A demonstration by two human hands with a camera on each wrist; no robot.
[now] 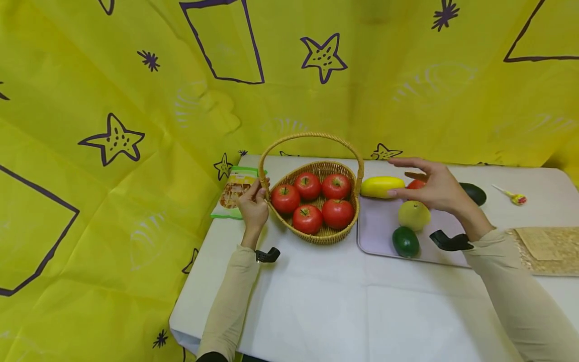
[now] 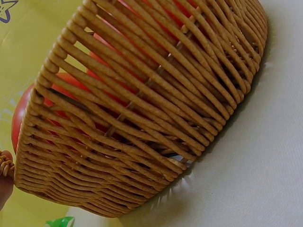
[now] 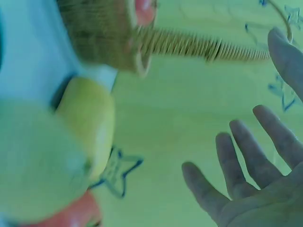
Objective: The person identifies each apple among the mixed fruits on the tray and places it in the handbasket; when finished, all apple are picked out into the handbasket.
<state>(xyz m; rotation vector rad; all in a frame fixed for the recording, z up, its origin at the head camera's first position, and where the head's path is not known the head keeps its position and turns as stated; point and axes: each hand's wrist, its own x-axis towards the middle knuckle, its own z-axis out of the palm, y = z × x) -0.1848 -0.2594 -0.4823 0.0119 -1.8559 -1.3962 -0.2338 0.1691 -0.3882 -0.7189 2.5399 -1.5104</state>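
Observation:
A wicker basket (image 1: 323, 236) holding several red apples (image 1: 307, 219) stands on the white table, its arched handle (image 1: 311, 134) upright. My left hand (image 1: 254, 207) grips the left foot of that handle. In the left wrist view the basket's woven side (image 2: 142, 104) fills most of the picture, with a fingertip (image 2: 4, 189) by the handle at the left edge. To the right, my right hand (image 1: 436, 188) is held over a pinkish tray (image 1: 377, 231), fingers spread and nothing in them. A yellow mango-like fruit (image 1: 382, 187) lies by its thumb.
The tray also bears a pale yellow-green round fruit (image 1: 413, 215), a dark green avocado-like fruit (image 1: 405, 242) and a partly hidden red fruit (image 1: 417, 184). Farther right are a dark oval fruit (image 1: 473, 193), a lollipop (image 1: 515, 197) and a woven mat (image 1: 549, 251). A snack packet (image 1: 230, 196) lies left of the basket.

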